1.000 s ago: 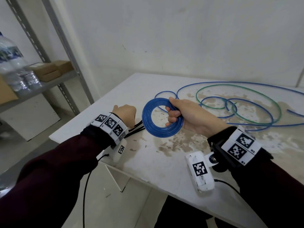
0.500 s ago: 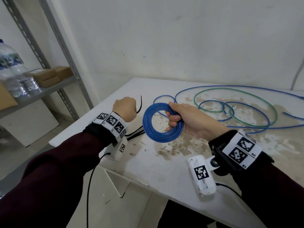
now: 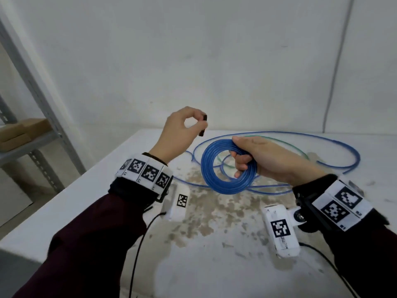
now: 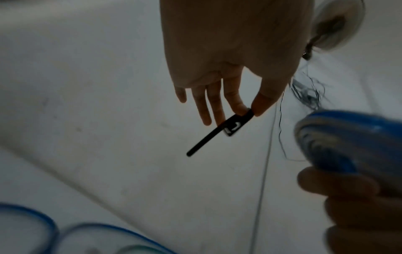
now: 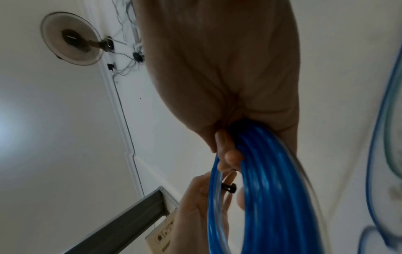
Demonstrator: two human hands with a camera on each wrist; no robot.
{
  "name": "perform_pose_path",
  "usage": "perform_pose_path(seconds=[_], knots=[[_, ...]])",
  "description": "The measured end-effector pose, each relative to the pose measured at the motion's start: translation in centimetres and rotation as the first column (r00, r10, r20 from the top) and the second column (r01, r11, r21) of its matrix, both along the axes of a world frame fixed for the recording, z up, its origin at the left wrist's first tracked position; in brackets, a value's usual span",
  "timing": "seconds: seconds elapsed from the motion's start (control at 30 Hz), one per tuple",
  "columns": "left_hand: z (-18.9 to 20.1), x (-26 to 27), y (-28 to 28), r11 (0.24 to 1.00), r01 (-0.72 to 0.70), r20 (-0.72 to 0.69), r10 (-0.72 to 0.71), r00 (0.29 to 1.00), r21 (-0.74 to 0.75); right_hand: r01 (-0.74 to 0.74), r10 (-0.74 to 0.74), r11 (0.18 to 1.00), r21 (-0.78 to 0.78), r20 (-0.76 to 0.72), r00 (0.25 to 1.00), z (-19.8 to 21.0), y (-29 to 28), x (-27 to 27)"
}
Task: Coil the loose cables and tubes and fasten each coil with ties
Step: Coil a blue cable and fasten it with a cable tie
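Note:
My right hand (image 3: 242, 162) grips a tight coil of blue tube (image 3: 214, 179) above the white table (image 3: 214, 265), with the ring standing upright; the right wrist view shows the fingers (image 5: 230, 154) curled round the strands (image 5: 261, 197). My left hand (image 3: 200, 124) is raised up and left of the coil, a little apart from it. Its thumb and forefinger pinch the head of a black cable tie (image 3: 203, 125). In the left wrist view the tie (image 4: 208, 139) sticks out straight from the fingertips (image 4: 259, 106). Loose blue tube (image 3: 322, 145) and green tube (image 3: 285, 145) lie in wide loops behind.
A grey metal shelf (image 3: 43, 104) with cardboard boxes (image 3: 21, 132) stands to the left of the table. A white wall rises just behind the table, with a thin cable (image 3: 335, 72) running down it. The table's front-left edge is close below my left forearm.
My left hand has lifted off the table's left edge with one black tie and risen beside the coil. The right hand keeps its grip on the coil.

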State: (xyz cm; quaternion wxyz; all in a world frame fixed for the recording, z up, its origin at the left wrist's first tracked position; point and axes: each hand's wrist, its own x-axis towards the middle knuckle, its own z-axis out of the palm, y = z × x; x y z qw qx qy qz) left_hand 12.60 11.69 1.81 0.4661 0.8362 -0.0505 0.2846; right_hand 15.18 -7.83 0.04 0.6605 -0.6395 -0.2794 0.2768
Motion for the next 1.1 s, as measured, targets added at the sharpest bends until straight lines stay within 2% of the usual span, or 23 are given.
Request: perform_pose_path(seconds=[0.07,0.17,0.23,0.27,0.47,0.57,0.63,0.73,0.87,1.1], knots=[[0.4,1.1,-2.4,0.967,0.106,-0.035,-0.117,0.993,-0.231,0.003,-0.001,1.0,-0.031,0.057,0.998,0.5,-2.1,1.0],[1.0,2.2,-6.1,0.82,0.242,-0.094,-0.336,0.937,-0.518,0.027,-0.011,0.996,-0.09,0.174,0.985,1.4,-4.8,2.5],[1.4,2.8,-8.4,0.738,0.271,-0.13,-0.436,0.89,-0.618,0.079,-0.048,0.99,-0.12,0.243,0.969,2.0,-6.4,3.4],[1.5,3.1,-9.4,0.725,0.275,-0.149,-0.462,0.874,-0.631,0.106,-0.068,0.986,-0.13,0.267,0.961,2.3,-7.2,3.8],[2.2,5.0,-13.1,0.751,0.274,-0.208,-0.478,0.853,-0.601,0.201,-0.147,0.972,-0.122,0.356,0.923,2.9,-10.1,5.2],[2.1,5.9,-14.5,0.815,0.285,-0.207,-0.435,0.876,-0.505,0.235,-0.178,0.966,-0.109,0.38,0.908,3.0,-10.5,5.5],[1.9,6.3,-15.2,0.824,0.282,-0.181,-0.414,0.892,-0.491,0.27,-0.208,0.957,-0.105,0.397,0.894,2.9,-10.6,5.8],[1.7,6.6,-15.3,0.813,0.301,-0.164,-0.429,0.888,-0.498,0.305,-0.239,0.946,-0.109,0.4,0.885,2.7,-11.0,6.1],[1.4,6.7,-15.1,0.74,0.371,-0.107,-0.509,0.854,-0.561,0.33,-0.274,0.939,-0.095,0.375,0.886,2.7,-11.5,6.3],[0.0,7.3,-14.9,0.828,0.374,-0.144,-0.467,0.872,-0.418,0.315,-0.25,0.94,-0.132,0.365,0.897,2.0,-11.1,6.8]])
